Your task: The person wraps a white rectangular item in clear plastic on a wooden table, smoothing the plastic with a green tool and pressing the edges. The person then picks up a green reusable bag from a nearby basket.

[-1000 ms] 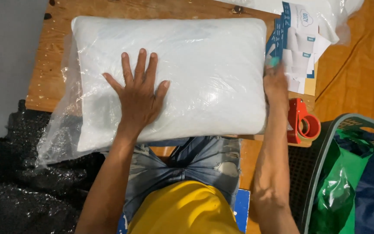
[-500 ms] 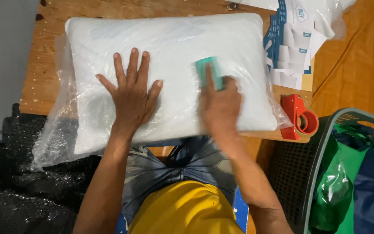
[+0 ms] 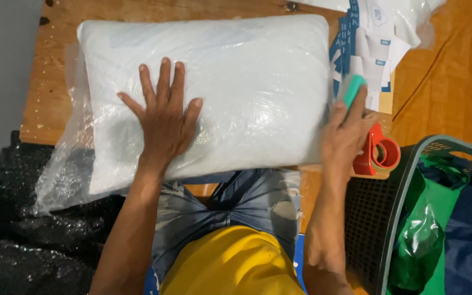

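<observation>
Pillow (image 3: 247,82) lies under left hand (image 3: 165,123), beside right hand (image 3: 348,136).

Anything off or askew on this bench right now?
Mostly tidy. The clear plastic bag around the white pillow trails loose and crumpled off the wooden table at its left end. The pillow also overhangs the near edge. Left hand presses it flat; right hand holds a small teal object.

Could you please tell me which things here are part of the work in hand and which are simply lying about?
In hand:
left hand flat on the bagged white pillow
right hand holding a small teal object

Lying about:
red tape dispenser
blue-and-white cards
dark basket with green bag
wooden table
</observation>
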